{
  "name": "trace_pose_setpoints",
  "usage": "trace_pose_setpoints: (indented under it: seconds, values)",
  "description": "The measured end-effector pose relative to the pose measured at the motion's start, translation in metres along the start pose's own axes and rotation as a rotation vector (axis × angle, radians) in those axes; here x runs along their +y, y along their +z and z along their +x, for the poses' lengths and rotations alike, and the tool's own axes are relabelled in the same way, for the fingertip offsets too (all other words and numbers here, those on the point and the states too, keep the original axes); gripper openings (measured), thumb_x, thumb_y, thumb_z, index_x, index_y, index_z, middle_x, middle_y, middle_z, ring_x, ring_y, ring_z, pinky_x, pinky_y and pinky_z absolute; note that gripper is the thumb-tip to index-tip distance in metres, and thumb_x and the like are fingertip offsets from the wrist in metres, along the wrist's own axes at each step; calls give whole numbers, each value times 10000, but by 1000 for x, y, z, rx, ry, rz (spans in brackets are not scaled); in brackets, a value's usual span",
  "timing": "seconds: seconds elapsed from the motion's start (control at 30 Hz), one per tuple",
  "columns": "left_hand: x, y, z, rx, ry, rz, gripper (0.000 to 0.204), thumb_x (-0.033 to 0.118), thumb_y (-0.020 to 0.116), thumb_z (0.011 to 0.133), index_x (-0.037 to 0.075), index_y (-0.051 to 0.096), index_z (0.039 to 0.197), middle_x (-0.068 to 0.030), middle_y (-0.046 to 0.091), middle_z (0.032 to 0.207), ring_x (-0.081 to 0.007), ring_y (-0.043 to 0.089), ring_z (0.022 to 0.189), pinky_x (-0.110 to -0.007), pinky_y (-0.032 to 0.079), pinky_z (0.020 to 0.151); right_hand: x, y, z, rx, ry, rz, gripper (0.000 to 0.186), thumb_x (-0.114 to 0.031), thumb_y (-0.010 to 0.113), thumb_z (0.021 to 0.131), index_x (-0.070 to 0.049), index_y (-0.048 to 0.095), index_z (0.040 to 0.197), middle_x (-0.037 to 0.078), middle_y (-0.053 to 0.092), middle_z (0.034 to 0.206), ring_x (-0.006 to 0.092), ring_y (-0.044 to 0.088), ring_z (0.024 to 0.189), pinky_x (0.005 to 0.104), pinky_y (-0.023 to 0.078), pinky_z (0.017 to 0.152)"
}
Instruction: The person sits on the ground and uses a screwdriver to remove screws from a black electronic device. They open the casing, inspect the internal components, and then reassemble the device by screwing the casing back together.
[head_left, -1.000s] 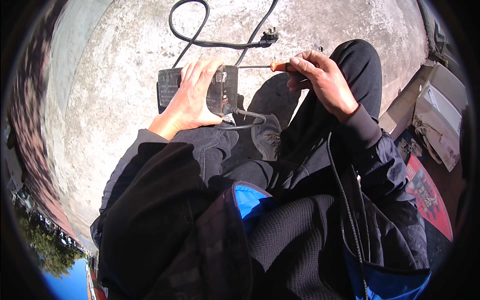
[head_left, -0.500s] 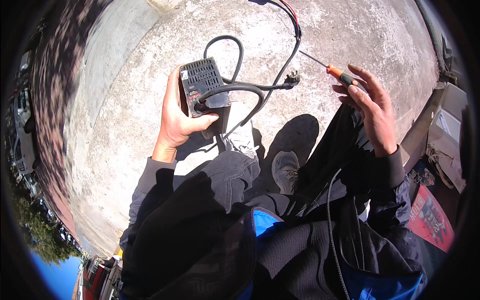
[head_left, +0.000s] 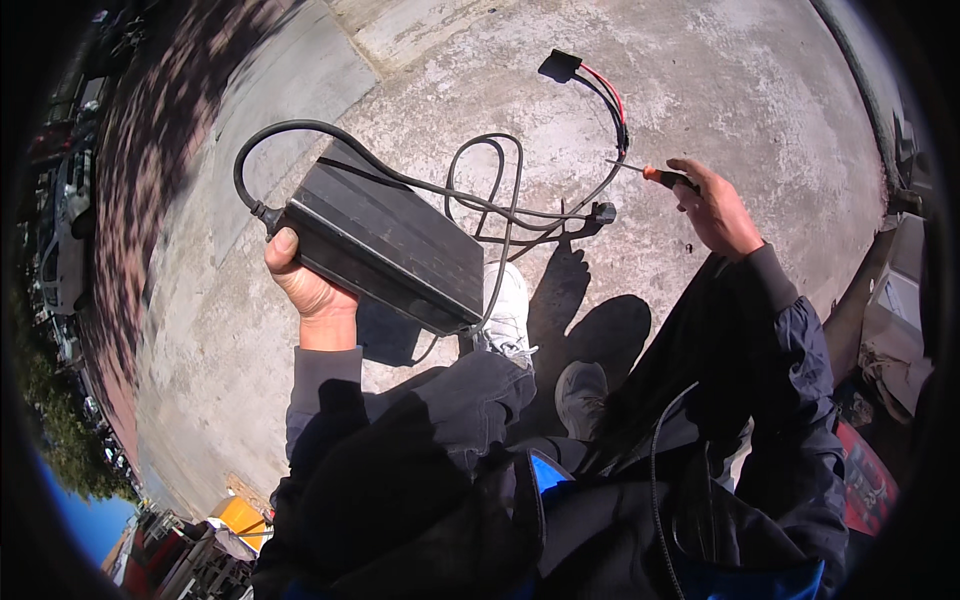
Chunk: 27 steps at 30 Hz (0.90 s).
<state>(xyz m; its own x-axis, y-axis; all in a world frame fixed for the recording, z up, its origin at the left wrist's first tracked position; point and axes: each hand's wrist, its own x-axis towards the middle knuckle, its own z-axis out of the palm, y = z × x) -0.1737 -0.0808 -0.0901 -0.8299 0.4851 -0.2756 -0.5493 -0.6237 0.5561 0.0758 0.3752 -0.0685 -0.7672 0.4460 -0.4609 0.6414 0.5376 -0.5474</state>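
A long black battery charger (head_left: 385, 235) is tilted in the air above the ground, its smooth long side turned up. My left hand (head_left: 305, 285) grips it at its left end, the thumb in front and the other fingers hidden behind. Thick black cable (head_left: 335, 128) loops from that end to a plug (head_left: 602, 213) low on the right. A thinner lead with red and black wires ends in a flat black connector (head_left: 560, 66) further off. My right hand (head_left: 722, 215) is closed round the black and orange handle of a screwdriver (head_left: 660, 176), whose thin shaft points left.
Worn concrete (head_left: 700, 80) spreads beneath me, with my white shoe (head_left: 510, 310) close under the charger. At the right edge are pale boxes (head_left: 890, 305) and a red package (head_left: 865, 480). Something yellow (head_left: 240, 520) stands at the lower left; parked cars line the far left.
My left hand has turned the charger from its slotted end onto its long side and swung it left. The screwdriver in my right hand now points more level.
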Motion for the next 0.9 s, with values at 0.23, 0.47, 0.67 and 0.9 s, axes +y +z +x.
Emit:
trace_pose_setpoints:
  seconds: [0.23, 0.47, 0.67, 0.9]
  values:
    - [9, -18, -17, 183, 86, 69, 624, 417, 817, 817, 33, 760, 1305, -142, 785, 1300, -332, 752, 1187, -481, 602, 1083, 41, 15, 50, 101, 66, -386, 345, -124, 543, 1014, -22, 702, 1303, 308, 760, 1146, 495, 720, 1123, 568, 553, 952]
    - [1, -17, -28, 236, 78, 11, 665, 420, 809, 827, 16, 734, 1349, -155, 772, 1321, -330, 745, 1205, -476, 604, 1080, 27, 17, 56, -304, 278, -703, 345, -260, 599, 1031, -4, 820, 1100, 256, 784, 1188, 458, 729, 1184, 482, 591, 961]
    - [-18, -15, -28, 322, 77, 83, 635, 436, 813, 860, 26, 729, 1338, -141, 772, 1308, -322, 744, 1194, -470, 604, 1065, 3, 21, 61, 16, 125, -357, 349, -254, 655, 942, 64, 667, 1088, 344, 732, 984, 495, 733, 1022, 527, 545, 867]
    - [-28, -15, -32, 382, 34, 51, 594, 481, 780, 908, 52, 740, 1316, -129, 776, 1300, -311, 747, 1183, -470, 599, 1049, -54, 117, 57, -181, -475, -23, 239, -195, 645, 1030, -38, 693, 1203, 198, 638, 805, 385, 646, 738, 478, 523, 736]
